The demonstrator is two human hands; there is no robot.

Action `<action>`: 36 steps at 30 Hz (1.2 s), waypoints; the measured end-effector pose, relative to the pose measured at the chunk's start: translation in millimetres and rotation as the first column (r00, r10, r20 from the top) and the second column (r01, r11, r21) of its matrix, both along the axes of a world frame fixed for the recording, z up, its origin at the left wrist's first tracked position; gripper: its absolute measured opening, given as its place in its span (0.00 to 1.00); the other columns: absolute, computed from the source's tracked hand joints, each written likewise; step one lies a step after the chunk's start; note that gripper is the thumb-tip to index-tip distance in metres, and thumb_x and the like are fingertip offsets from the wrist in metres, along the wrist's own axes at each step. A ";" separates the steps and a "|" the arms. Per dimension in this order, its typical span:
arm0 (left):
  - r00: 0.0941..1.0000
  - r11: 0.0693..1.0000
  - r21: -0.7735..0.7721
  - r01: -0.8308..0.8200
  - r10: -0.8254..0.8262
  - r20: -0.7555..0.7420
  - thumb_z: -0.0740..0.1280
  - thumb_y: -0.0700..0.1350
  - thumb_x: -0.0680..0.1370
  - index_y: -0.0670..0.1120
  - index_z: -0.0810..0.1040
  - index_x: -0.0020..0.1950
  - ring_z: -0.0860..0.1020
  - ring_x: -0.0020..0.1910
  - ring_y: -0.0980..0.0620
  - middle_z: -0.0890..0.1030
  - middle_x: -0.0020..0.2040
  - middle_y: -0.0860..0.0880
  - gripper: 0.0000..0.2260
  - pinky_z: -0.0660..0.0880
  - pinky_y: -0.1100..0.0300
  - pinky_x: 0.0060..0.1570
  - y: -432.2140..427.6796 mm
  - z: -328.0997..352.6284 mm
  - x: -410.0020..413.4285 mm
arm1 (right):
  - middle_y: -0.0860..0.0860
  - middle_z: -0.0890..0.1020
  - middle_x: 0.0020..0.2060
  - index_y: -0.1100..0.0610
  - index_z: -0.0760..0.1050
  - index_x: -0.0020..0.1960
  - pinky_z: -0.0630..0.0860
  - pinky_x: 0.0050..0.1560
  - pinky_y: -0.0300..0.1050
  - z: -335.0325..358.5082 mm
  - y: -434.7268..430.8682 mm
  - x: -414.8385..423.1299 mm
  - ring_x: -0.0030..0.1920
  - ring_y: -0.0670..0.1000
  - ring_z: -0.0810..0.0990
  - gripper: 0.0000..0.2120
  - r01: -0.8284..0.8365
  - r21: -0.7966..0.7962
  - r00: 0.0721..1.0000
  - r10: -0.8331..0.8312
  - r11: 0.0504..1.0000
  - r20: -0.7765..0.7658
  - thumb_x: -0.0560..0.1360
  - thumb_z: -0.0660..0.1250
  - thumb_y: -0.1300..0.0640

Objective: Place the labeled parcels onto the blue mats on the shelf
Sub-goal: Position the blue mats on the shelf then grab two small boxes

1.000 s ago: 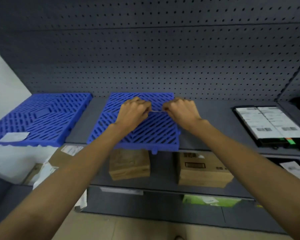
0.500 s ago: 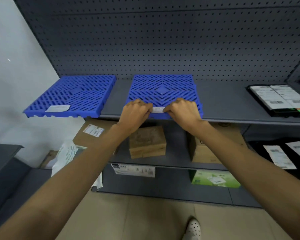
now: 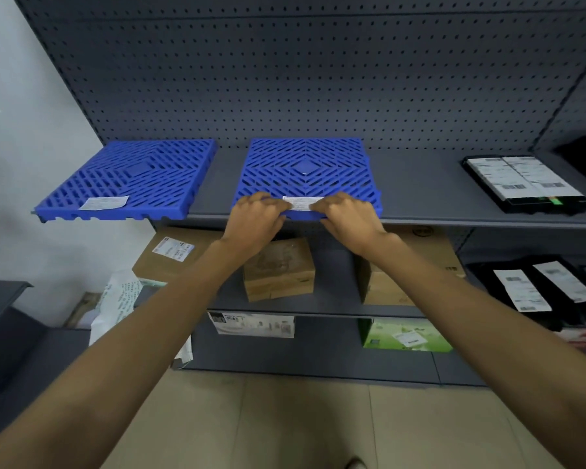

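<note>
Okay, on my feed both arms are stretched out to the top shelf (image 3: 420, 198), in front of the grey pegboard (image 3: 301, 79). The left hand (image 3: 256, 218) and right hand (image 3: 347, 218) sit at the front edge of the middle blue mat (image 3: 305, 167). Between them is a white label (image 3: 301, 203), lying flat along that front edge. The left hand's fingers are curled with their tips clamped on the label's left end. The right hand mirrors it, fingers curled on the right end, with only the label's middle strip showing. Neither hand has a parcel in it. Over to the left is the left blue mat (image 3: 132, 177), on the same shelf, its front corner poking out past the shelf edge. It has its own paper slip (image 3: 104, 203) lying near the front. Nothing but the paper lies on either mat. Now the parcels: a black parcel (image 3: 525, 184) with two white shipping labels on top lies at the far right of the top shelf, well apart from the mats. On the shelf below I see more black labelled parcels (image 3: 535, 289) to the right. A small cardboard box (image 3: 279, 272) sits under the left hand and a bigger carton (image 3: 416, 265) under the right wrist. Another labelled carton (image 3: 173, 255) sits at the left, with a white bag (image 3: 115, 299) just beside it. Lowest down there is a green box (image 3: 406, 335).
</note>
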State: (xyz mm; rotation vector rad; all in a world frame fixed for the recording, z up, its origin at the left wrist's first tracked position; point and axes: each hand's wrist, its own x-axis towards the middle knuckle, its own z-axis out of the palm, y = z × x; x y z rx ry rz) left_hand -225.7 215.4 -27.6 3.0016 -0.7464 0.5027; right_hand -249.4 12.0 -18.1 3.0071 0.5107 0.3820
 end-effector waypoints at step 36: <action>0.981 0.991 0.039 0.127 -0.120 -0.154 0.54 0.62 0.82 0.49 0.65 0.76 0.71 0.68 0.41 0.72 0.71 0.46 0.27 0.72 0.46 0.61 -406.0 22.0 -37.7 | 0.55 0.77 0.62 0.56 0.70 0.69 0.74 0.56 0.54 20.7 -409.5 -96.7 0.63 0.59 0.74 0.18 0.394 0.022 0.916 -0.391 0.919 -0.089 0.81 0.59 0.52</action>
